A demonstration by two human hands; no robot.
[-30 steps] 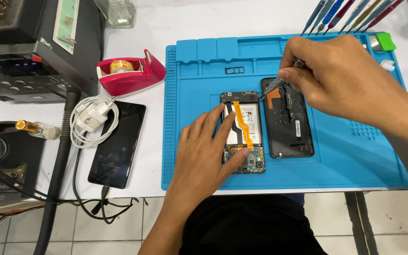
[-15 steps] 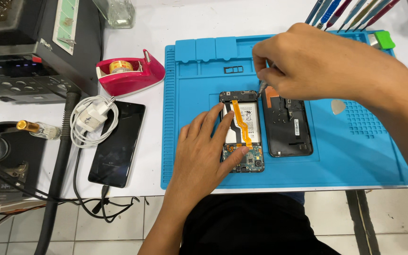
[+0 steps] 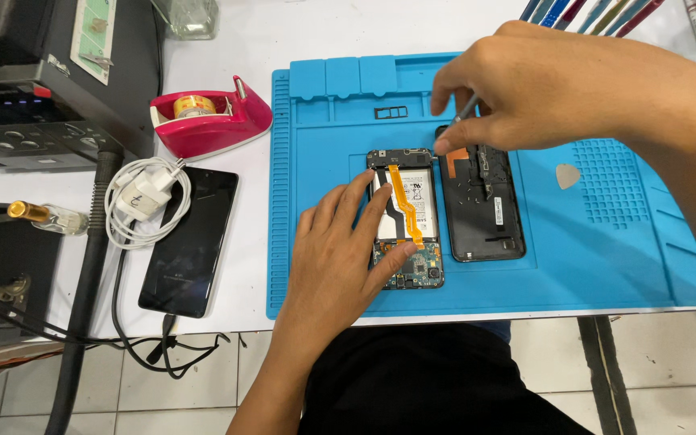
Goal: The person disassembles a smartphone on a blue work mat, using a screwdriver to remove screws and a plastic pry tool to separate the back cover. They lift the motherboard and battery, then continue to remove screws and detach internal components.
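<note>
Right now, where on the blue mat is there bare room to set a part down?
Free: the mat right of the black back cover, below the guitar pick; also the strip left of the left hand. Crowded: centre, where the opened phone and right hand sit.

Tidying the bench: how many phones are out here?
2: an opened phone on the blue silicone mat, and a black phone left of the mat. Others may be hidden.

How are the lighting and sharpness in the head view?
Head view: even, bright light; soft shadow under the left hand on the blue mat; the opened phone is sharp; the right hand shows slight blur; the white table is nearly overexposed.
</note>
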